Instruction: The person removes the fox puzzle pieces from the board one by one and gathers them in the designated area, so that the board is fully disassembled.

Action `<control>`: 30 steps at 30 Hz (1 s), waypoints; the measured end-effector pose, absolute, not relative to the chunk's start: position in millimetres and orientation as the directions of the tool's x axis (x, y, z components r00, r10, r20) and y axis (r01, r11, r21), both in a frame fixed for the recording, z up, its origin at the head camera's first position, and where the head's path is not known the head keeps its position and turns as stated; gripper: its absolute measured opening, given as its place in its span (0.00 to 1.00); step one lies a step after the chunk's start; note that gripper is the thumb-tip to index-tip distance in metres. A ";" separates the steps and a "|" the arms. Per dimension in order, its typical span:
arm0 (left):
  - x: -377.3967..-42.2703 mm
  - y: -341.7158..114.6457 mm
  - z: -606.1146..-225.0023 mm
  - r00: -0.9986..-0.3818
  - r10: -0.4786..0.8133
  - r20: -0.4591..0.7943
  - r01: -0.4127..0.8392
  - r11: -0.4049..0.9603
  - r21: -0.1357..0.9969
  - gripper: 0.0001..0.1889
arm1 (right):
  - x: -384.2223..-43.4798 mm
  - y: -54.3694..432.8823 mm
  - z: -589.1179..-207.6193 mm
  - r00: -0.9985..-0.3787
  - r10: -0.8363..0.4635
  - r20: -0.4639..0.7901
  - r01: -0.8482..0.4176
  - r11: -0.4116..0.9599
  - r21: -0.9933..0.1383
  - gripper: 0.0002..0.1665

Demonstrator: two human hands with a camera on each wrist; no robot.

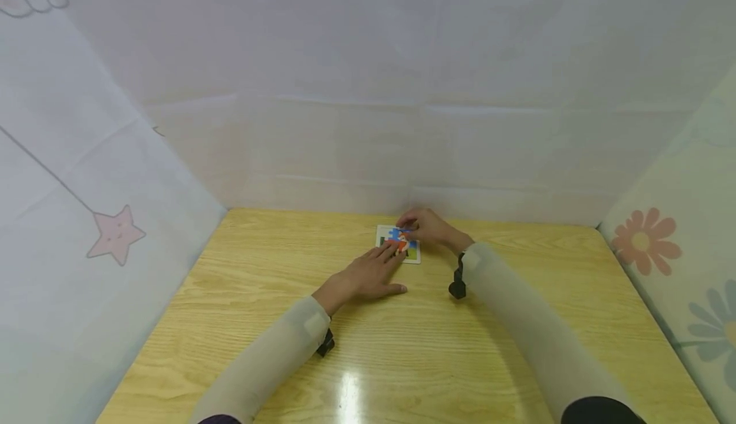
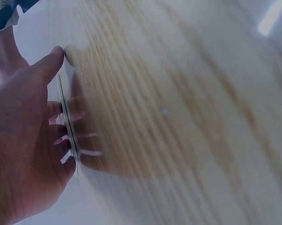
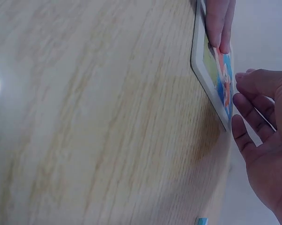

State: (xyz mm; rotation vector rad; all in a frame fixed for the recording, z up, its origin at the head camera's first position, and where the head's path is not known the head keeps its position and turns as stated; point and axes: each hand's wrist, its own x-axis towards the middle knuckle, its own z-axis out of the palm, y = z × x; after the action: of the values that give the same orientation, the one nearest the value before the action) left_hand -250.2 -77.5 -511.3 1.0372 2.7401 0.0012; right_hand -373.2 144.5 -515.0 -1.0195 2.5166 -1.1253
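Note:
A small jigsaw puzzle (image 1: 416,259) in a white-edged tray lies flat near the table's far edge, showing an orange-and-white figure on blue and green. Across its near left part my left hand (image 1: 370,274) rests with fingers extended, the thumb spread onto the table. In the left wrist view this left hand (image 2: 24,136) is seen from the side, fingertips at the thin tray (image 2: 68,117). My right hand (image 1: 431,227) bends its fingers over the tray's far right part. The right wrist view has the right hand's thumb (image 3: 263,83) close to the puzzle; whether it pinches a piece is hidden.
The wooden table (image 1: 259,264) meets a pale cloth backdrop (image 1: 345,156) just behind the puzzle. Printed cloth walls stand at both sides. A small blue item (image 3: 202,221) shows at the bottom edge of the right wrist view.

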 end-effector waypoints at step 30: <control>-248.0 -73.8 -507.2 -0.723 0.656 -0.215 0.663 0.747 0.048 0.48 | -370.5 135.1 -518.5 -0.698 -0.716 0.011 -0.530 0.506 -0.681 0.22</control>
State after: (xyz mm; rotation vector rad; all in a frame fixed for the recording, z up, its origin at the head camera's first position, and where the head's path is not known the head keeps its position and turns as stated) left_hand -248.0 -73.8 -507.2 1.0449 2.7287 -0.0473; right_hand -370.5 135.1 -518.5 -1.0515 2.4796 -0.9807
